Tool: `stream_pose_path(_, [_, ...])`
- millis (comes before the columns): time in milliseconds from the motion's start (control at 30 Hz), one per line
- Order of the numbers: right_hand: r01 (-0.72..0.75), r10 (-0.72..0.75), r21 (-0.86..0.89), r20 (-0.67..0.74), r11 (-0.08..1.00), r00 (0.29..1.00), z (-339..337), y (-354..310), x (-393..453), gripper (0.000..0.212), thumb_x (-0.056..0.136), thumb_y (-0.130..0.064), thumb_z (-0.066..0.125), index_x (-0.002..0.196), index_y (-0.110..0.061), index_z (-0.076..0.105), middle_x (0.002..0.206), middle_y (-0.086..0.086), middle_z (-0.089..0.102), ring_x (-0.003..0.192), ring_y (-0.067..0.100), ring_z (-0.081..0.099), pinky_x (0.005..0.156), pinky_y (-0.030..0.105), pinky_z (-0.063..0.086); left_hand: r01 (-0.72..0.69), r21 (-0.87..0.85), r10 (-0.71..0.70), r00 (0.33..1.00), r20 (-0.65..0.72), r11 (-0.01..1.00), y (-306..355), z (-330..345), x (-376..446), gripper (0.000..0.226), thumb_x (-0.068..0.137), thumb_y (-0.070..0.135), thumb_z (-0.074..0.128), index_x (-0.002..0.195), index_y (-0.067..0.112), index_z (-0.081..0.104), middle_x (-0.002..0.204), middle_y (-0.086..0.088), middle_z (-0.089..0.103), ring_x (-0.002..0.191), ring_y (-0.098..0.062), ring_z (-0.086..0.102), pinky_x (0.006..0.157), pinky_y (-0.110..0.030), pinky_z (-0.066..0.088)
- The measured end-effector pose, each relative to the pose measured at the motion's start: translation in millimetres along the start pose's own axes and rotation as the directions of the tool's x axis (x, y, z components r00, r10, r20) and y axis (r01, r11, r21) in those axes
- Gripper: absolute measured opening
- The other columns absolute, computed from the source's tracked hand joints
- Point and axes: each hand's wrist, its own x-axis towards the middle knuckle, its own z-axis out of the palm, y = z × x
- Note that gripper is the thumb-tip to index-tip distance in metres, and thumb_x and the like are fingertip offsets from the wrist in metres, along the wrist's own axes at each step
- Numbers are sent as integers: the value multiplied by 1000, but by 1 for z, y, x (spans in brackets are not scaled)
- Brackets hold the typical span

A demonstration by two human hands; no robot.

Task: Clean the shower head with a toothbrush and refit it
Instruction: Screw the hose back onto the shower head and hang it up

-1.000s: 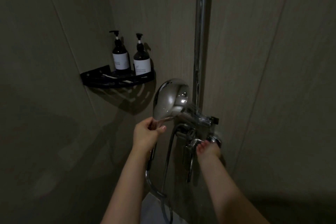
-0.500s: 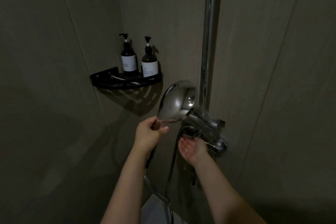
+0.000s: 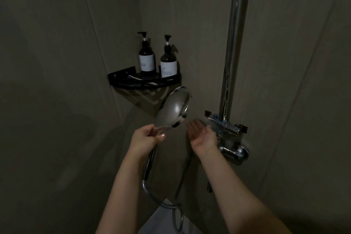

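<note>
Now: left hand grips shower head | right hand spread, empty | bottles on shelf behind

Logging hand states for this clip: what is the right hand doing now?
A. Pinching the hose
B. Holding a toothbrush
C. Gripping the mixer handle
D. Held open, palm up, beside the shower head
D: the right hand is open, palm up, empty, beside the shower head that the left hand grips.
</note>
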Motion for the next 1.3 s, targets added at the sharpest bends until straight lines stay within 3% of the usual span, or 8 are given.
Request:
stream_pose_path(167, [1,-1,3,13,1000,1000,6,4,-1,57,102,-38,15,140,-2,36,148,19,36,139,29,33,110,33,27,0,3,0,1000,-27,1000,-4,-5,1,10,80,-8,64,83,1,62,84,-14,61,80,-20,55,74,-28,43])
stream_pose_path(367, [29,-30,23,49,999,998,9,5,4,51,102,-36,20,133,-4,43,148,18,37,133,30,40,117,39,24,3,0,-3,999,-39,1000,-6,-3,4,23,79,-10,64,70,10,57,71,-3,56,69,-13,51,57,-12,41])
stream_pose_path(600, [-8,-45,-308,-165,951,985,-38,6,18,45,101,-27,32,133,3,43,134,19,51,120,30,51,80,31,45,-72,9,72,986,-147,997,-6,4,13,7,80,-3,66,81,0,61,71,-3,55,70,-14,49,58,-12,37])
stream_pose_path(767, [-173,16,-573,-269,801,963,-68,14,30,39,98,-35,41,107,0,58,90,12,64,83,26,60,70,29,44,-83,-37,74,975,-210,996,-5,12,19,22,79,-2,67,72,17,59,74,0,59,72,-12,53,65,-17,42])
stream_pose_path(967, [-177,-20,-882,-206,436,978,-78,11,34,32,92,-24,56,63,-11,53,57,0,60,48,10,55,50,19,38,-94,-39,86,983,-165,995,-7,20,19,22,79,-6,65,73,15,62,69,5,60,64,-4,53,54,-1,40])
stream_pose_path(1100, [-18,35,-973,-27,-231,999,-90,13,35,41,86,-30,63,51,-17,46,55,-3,48,51,7,49,48,15,31,-89,-36,82,984,-159,995,-6,24,19,21,80,-6,65,75,14,62,72,4,60,66,-4,52,53,2,39])
stream_pose_path(1200, [-3,144,-892,-76,-453,987,-100,17,34,26,83,-31,65,85,-5,68,91,11,66,94,23,62,60,22,36,-103,-65,92,984,-152,993,-5,27,20,35,80,-8,64,67,23,56,70,7,57,61,1,52,50,2,38])
stream_pose_path(1300, [-16,87,-876,-67,-481,994,-100,17,38,37,84,-24,61,115,-4,63,121,16,62,114,28,57,75,27,39,-101,-60,91,984,-156,993,-7,26,23,35,80,-7,65,68,25,56,70,7,59,64,-1,54,52,1,40])
